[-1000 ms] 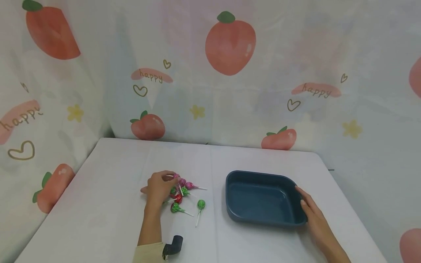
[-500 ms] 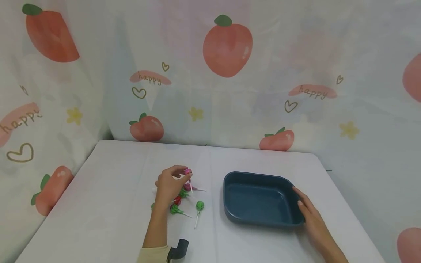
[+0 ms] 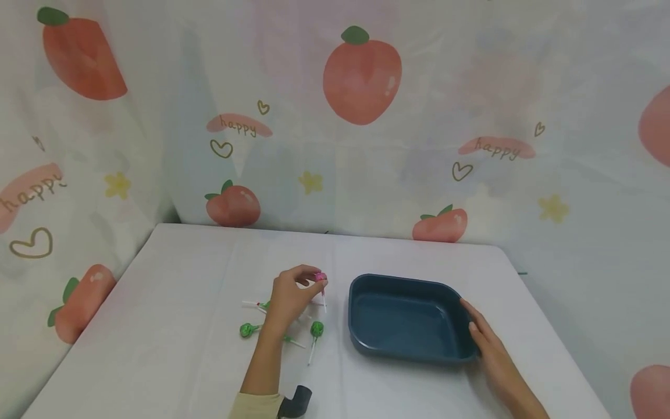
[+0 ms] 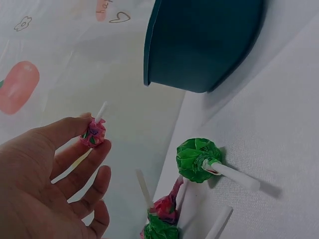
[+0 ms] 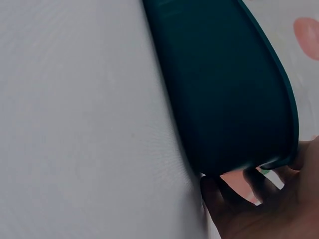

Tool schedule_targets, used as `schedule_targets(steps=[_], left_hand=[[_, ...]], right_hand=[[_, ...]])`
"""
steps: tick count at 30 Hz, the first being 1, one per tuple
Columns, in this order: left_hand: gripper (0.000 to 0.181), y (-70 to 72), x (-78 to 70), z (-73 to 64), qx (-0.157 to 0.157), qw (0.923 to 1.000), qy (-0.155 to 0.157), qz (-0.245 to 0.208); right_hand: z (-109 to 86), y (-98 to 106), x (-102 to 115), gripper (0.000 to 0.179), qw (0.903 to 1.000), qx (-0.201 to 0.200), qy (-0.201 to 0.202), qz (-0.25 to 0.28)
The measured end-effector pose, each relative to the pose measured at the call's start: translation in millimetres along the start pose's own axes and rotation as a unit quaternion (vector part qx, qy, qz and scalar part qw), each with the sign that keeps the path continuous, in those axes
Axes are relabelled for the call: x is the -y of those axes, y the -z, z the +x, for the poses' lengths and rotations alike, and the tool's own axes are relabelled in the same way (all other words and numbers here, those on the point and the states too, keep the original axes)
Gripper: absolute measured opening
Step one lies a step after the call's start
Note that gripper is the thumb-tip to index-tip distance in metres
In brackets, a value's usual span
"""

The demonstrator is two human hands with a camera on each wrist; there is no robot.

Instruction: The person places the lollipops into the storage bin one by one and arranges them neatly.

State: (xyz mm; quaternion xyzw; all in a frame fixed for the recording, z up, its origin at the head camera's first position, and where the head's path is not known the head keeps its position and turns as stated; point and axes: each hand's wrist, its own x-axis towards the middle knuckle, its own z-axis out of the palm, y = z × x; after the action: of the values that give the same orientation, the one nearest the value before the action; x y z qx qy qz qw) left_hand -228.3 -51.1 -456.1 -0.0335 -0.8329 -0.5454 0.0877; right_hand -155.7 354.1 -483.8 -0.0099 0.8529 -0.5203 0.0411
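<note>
My left hand (image 3: 288, 297) pinches a pink-wrapped lollipop (image 3: 321, 277) between thumb and fingertips, its white stick pointing down. Close up in the left wrist view, the thumb and forefinger hold the candy end while the other fingers stay loosely bent. It hangs above the table, left of a dark blue rectangular box (image 3: 403, 352). At the box's right end, my right hand (image 3: 497, 355) lies against the outer wall, thumb and forefinger tips at the rim. The right wrist view shows its fingers spread along the end wall (image 5: 224, 149).
A green lollipop (image 3: 316, 329) lies between the left hand and the box. Another green lollipop (image 3: 246, 330) lies left of the forearm; several more are partly hidden under that arm. The white table (image 3: 173, 326) meets a patterned curtain (image 3: 366, 163) behind.
My left hand has lifted the pink lollipop off the pile and carried it rightward toward the box. The right hand keeps its place at the box's end.
</note>
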Motion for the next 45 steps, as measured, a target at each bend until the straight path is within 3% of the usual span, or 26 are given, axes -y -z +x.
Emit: schedule_targets(steps=[13,23,32,38,45], left_hand=[[0.024,-17.7,-7.9,0.5,0.019,0.9996,-0.022,0.003],[0.027,-40.4,-17.7,-2.8,0.067,0.9968,-0.043,-0.005],[0.025,-71.6,-35.0,-6.4,0.092,0.9929,-0.074,-0.011],[0.024,-87.9,-37.2,0.9,0.119,0.9881,-0.095,-0.021],[0.022,-104.3,-40.5,14.8,0.154,0.9827,-0.102,0.005]], right_hand=[[0.8,-3.3,5.4,0.062,0.9993,0.02,-0.013,0.028],[0.8,-6.3,6.5,0.062,0.9996,0.019,-0.012,0.017],[-5.1,-4.1,2.4,0.059,0.9996,0.015,-0.007,0.025],[-3.6,-5.9,2.3,0.058,0.9999,0.011,0.001,0.005],[-2.0,-6.7,2.4,0.062,0.9998,0.01,-0.014,0.004]])
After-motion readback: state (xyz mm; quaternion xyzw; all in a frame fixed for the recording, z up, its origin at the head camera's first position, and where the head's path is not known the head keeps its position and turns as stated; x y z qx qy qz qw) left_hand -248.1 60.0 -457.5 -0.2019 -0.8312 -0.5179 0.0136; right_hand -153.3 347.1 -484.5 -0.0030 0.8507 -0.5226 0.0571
